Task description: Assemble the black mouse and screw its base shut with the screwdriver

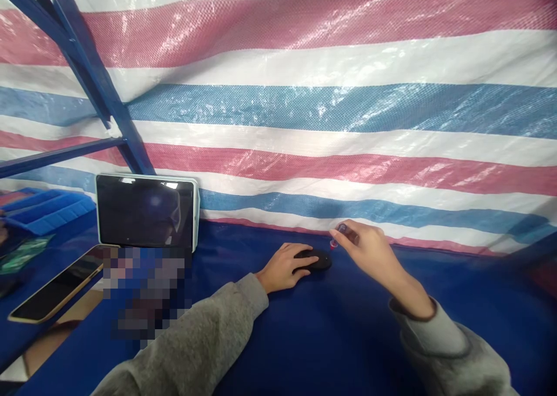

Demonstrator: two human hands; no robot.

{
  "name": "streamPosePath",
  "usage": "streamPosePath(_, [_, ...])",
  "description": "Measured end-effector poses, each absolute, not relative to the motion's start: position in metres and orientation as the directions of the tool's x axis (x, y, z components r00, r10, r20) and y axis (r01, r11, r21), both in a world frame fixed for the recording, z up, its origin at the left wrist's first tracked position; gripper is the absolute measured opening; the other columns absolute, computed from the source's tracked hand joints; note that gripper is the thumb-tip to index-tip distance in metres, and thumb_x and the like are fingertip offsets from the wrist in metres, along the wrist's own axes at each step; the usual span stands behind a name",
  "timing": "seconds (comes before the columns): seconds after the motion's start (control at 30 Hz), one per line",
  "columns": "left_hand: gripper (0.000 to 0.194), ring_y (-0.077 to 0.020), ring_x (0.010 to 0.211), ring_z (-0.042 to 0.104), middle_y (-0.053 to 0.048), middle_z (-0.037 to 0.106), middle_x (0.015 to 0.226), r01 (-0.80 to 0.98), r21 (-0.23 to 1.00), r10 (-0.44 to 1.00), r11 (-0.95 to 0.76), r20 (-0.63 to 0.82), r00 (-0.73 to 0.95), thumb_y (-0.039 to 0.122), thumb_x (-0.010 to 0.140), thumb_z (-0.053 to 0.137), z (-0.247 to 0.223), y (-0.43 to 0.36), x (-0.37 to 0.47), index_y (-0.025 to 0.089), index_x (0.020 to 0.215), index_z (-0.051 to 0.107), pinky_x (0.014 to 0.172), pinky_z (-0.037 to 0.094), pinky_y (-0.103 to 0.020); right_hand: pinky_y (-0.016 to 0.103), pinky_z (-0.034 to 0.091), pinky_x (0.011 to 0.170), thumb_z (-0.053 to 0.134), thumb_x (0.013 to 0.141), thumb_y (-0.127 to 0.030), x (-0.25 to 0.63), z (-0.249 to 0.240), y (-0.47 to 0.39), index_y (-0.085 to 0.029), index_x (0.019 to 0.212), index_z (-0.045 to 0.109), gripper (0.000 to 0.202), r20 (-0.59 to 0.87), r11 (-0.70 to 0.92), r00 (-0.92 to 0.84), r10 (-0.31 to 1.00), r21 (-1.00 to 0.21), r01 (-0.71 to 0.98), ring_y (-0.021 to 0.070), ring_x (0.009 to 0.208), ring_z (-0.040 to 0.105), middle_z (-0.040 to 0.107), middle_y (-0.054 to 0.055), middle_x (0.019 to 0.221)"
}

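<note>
A black, rounded computer mouse (321,260) lies on the blue tabletop (313,338). My left hand (282,269) rests on its left end, fingers stretched out and spread over the shell. Up and to the right of the mouse, my right hand (372,251) is raised with thumb and fingers closed around a small dark, shiny object (347,233). A small clear and red end (333,245) shows just below the fingertips, pointing down toward the table. Its exact kind is too small and partly covered to make out.
A tablet (145,210) in a pale case stands at the left back. Left of it are a phone (61,283) in a yellowish case, a green board (25,255) and blue trays (47,210). Striped sheeting (304,108) hangs behind, beside a blue metal frame (93,71).
</note>
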State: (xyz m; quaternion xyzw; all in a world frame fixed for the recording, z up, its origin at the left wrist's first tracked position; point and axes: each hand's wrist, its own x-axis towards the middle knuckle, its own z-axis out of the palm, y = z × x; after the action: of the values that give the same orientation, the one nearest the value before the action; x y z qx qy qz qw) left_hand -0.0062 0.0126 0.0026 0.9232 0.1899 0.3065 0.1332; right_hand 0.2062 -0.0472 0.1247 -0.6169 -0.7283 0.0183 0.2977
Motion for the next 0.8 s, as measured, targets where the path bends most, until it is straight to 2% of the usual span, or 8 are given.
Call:
streamPosePath(0.37, [0.036,-0.024,0.124,0.051,-0.008,0.054,0.136,0.26,0.367,0.428,-0.893,0.517,0.741,0.032,0.094,0.057,0.003,0.013,-0.006,0.029,0.129,0.059,0.104,0.041,-0.042,0.027,0.039,0.06,0.047,0.09,-0.046,0.206,0.119,-0.042,-0.021,0.066,0.059,0.037,0.361,0.231,-0.085,0.929,-0.384,0.894,0.016,0.057,0.056,0.064,0.001,0.062])
streamPosePath(0.5, [0.036,-0.0238,0.126,0.05,-0.008,0.053,0.137,0.241,0.37,0.415,-0.897,0.52,0.747,0.034,0.095,0.056,0.001,0.014,-0.006,0.028,0.13,0.059,0.107,0.041,-0.042,0.028,0.039,0.059,0.05,0.089,-0.041,0.206,0.121,-0.044,-0.021,0.065,0.058,0.032,0.356,0.234,-0.094,0.93,-0.373,0.898,0.0168,0.059,0.058,0.065,0.001,0.063])
streamPosePath(0.67, [0.039,-0.0229,0.13,0.047,-0.007,0.05,0.141,0.235,0.344,0.389,-0.909,0.499,0.774,0.036,0.095,0.055,0.0,0.015,-0.006,0.028,0.133,0.055,0.113,0.035,-0.045,0.027,0.04,0.062,0.049,0.088,-0.031,0.205,0.119,-0.045,-0.022,0.083,0.062,0.016,0.362,0.235,-0.107,0.926,-0.333,0.913,0.0176,0.062,0.062,0.069,0.0,0.068])
streamPosePath(0.8, [0.04,-0.0218,0.135,0.044,-0.007,0.049,0.143,0.228,0.333,0.375,-0.915,0.492,0.786,0.037,0.096,0.053,-0.001,0.014,-0.006,0.027,0.135,0.053,0.116,0.03,-0.046,0.028,0.037,0.059,0.043,0.092,-0.031,0.206,0.114,-0.043,-0.023,0.09,0.062,0.021,0.343,0.193,-0.11,0.933,-0.219,0.956,0.0191,0.06,0.064,0.07,0.0,0.067])
